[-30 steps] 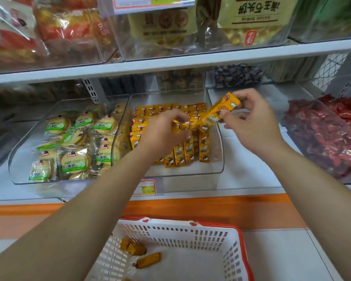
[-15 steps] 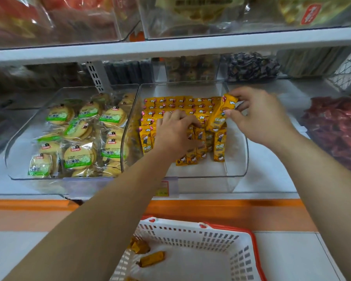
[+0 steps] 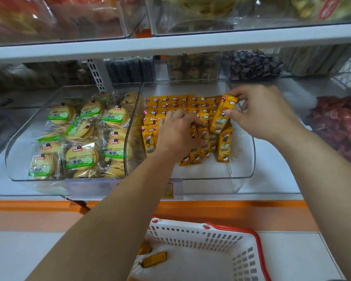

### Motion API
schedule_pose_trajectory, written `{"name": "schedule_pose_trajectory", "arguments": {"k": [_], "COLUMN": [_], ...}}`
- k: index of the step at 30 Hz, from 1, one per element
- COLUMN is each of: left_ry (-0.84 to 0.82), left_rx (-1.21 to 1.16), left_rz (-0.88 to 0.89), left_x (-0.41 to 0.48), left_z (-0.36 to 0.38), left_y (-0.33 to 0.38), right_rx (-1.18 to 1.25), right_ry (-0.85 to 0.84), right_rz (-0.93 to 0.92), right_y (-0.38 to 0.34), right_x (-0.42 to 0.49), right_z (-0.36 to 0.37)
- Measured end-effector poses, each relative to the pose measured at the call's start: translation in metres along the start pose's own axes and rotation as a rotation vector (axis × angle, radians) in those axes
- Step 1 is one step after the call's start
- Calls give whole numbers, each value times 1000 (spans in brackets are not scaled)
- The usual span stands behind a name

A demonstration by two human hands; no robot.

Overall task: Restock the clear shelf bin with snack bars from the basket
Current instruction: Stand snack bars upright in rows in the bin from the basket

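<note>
The clear shelf bin [image 3: 242, 176] holds rows of yellow snack bars [image 3: 176, 103], packed at the back and left. My left hand [image 3: 176, 132] lies on the middle rows, its fingers curled around a few bars there. My right hand [image 3: 263, 114] pinches one yellow snack bar [image 3: 223, 114], held upright and slightly tilted at the right end of the rows, touching the bars beneath it. Below, the white basket with a red rim [image 3: 211, 238] has a few loose bars [image 3: 153, 259] on its floor.
A second clear bin [image 3: 14, 159] of green-labelled round crackers sits to the left. Red-wrapped snacks [image 3: 340, 126] are piled to the right. The upper shelf edge [image 3: 170, 44] runs above my hands. Bins of dark snacks stand at the back. A price tag [image 3: 168, 189] hangs under the bin.
Both hands have come down into the bin. The right hand lowered its bar from above the bin to the right end of the rows; the left hand settled onto the middle bars.
</note>
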State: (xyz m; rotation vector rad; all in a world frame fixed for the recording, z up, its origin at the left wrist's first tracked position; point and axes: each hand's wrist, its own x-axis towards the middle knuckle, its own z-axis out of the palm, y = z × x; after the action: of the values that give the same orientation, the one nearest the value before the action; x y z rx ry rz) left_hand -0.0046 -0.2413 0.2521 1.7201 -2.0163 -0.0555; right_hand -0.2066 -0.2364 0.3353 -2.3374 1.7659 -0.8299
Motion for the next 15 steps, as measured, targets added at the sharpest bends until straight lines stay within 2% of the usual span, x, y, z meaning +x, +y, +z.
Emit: {"name": "schedule_pose_trajectory", "arguments": {"k": [3,6,12,15], "left_ry": [-1,5,5,4], "left_rx": [9,12,42,56], "left_rz": [4,17,34,50], "left_x": [0,-1,-2,-2], "left_z": [1,2,3,3], "left_y": [0,-1,0,1], "right_rx": [-51,-221,-378,-474], "right_ry": [-46,-119,-51,-144], "right_rz": [-9,-55,-91,-83], "right_y": [1,-1,-19,-20], "right_x": [1,0,3,4], "right_z": [1,11,31,37]}}
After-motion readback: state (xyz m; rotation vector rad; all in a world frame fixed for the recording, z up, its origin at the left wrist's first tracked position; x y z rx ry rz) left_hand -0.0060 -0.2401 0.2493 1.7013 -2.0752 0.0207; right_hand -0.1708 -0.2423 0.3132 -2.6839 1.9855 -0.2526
